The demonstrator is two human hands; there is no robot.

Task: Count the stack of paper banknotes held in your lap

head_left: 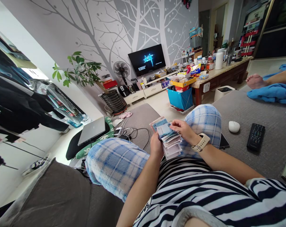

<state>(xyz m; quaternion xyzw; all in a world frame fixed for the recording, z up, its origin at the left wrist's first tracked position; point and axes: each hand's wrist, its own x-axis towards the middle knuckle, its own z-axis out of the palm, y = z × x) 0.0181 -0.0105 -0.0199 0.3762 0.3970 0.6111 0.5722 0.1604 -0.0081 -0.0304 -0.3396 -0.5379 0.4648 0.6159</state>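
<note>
Over my lap, my left hand (156, 145) is closed around the left side of a loose stack of small printed papers (170, 138). White, pale blue and pinkish pieces show in it, their edges spread unevenly. I cannot make out their exact kind. My right hand (184, 130), with a cream watch strap at the wrist, pinches the upper right corner of a blue-and-white top piece. Both hands are in front of my knees in blue-and-white plaid trousers (116, 160).
To my right on the grey sofa lie a white mouse (234, 126), a black remote control (256, 137) and a dark phone-like device (224, 141). Another person's foot (256, 82) rests beyond. Cables (133, 132) and a closed laptop (92, 130) are on the left.
</note>
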